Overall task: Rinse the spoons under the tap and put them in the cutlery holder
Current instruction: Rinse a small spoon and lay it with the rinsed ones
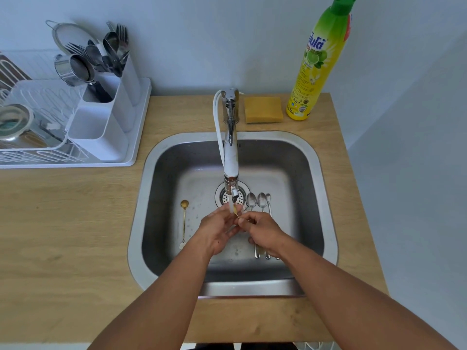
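Head view, left to right. Dish rack [30, 152] at far left of your counter [75, 223]; a bowl [15, 120] sits in it. White cutlery holder [106, 114] on the rack's right side: back compartment holds forks and spoons, middle one a strainer, front one looks empty. Steel sink [141, 223] at centre. In the basin, a gold spoon [184, 218] lies alone at left. Tap [231, 157] running; under its stream your left hand [217, 231] and right hand [262, 231] meet on a second gold spoon [235, 210], right grip pinching the handle, left fingers curled around the bowl end. Three silver spoons [261, 200] lie side by side just right of the drain, handles partly under your right hand. Sponge [263, 109] and yellow detergent bottle [318, 61] stand behind the sink, right of the tap.
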Motion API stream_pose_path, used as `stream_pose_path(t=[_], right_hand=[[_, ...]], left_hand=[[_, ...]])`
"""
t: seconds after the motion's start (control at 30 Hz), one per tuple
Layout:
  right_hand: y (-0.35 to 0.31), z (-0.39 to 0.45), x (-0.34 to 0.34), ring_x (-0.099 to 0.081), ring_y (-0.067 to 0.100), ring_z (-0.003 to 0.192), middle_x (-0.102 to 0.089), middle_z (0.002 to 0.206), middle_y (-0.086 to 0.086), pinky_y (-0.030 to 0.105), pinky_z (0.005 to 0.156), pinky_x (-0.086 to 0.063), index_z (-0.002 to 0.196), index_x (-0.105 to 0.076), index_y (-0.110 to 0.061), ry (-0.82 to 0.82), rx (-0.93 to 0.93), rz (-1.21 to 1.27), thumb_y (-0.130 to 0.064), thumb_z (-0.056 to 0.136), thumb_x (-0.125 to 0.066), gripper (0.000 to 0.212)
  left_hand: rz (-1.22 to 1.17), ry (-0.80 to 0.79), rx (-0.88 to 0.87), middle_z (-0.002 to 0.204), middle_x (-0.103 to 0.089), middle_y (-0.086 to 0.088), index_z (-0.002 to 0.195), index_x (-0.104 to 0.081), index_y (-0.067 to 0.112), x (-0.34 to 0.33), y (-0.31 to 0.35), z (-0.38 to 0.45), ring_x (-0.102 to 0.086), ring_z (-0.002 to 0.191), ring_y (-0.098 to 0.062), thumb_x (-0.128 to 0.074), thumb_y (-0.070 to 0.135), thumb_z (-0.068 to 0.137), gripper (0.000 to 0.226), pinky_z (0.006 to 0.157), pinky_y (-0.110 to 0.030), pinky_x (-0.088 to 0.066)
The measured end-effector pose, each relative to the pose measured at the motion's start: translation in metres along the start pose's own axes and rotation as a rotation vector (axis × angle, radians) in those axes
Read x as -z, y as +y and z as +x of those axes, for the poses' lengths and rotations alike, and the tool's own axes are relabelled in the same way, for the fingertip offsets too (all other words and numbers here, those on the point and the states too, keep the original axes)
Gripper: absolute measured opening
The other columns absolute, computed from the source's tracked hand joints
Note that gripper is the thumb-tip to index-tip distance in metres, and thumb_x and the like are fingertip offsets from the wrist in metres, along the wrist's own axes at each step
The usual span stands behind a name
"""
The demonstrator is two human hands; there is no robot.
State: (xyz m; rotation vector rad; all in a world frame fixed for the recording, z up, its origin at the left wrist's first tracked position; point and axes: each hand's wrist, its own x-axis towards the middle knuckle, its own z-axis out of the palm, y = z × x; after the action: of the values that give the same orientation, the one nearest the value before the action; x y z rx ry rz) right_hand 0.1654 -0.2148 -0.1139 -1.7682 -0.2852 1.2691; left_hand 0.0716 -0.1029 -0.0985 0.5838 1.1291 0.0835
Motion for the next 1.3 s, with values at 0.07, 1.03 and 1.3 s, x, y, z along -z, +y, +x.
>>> stream_pose_path(t=[0.07, 1.03, 1.3], right_hand=[[-0.003, -0.001, -0.001, -0.048, 0.021, 0.067, -0.061, 0.079, 0.002, 0.031, 0.055, -0.045, 0.091, -0.074, -0.018, -0.007, 0.005, -0.017, -0.020, 0.102, -0.062, 0.016], [-0.009, 0.005, -0.015, -0.061, 0.021, 0.068, -0.067, 0.068, -0.010, 0.032, 0.056, -0.055, 0.090, -0.070, -0.004, 0.016, 0.052, -0.112, -0.023, 0.104, -0.051, 0.030], [-0.005, -0.001, -0.014, -0.067, 0.016, 0.065, -0.078, 0.082, 0.006, 0.032, 0.059, -0.056, 0.084, -0.077, -0.013, -0.040, -0.007, -0.159, -0.022, 0.098, -0.059, 0.024]], left_hand=[[-0.012, -0.016, 0.004, 0.111, -0.078, -0.001, 0.119, -0.075, 0.016, 0.004, -0.002, 0.002, -0.073, 0.098, -0.019, -0.066, 0.019, 0.100, 0.021, 0.077, -0.036, -0.058], [0.374, 0.120, -0.116, 0.083, -0.077, 0.000, 0.100, -0.080, 0.020, -0.002, -0.001, -0.002, -0.069, 0.080, -0.015, -0.053, 0.036, 0.105, 0.032, 0.088, -0.040, -0.055], [0.318, 0.192, -0.232, 0.086, -0.081, -0.003, 0.098, -0.079, 0.013, 0.003, -0.006, 0.002, -0.070, 0.064, -0.013, -0.059, 0.017, 0.103, 0.020, 0.065, -0.033, -0.059]])
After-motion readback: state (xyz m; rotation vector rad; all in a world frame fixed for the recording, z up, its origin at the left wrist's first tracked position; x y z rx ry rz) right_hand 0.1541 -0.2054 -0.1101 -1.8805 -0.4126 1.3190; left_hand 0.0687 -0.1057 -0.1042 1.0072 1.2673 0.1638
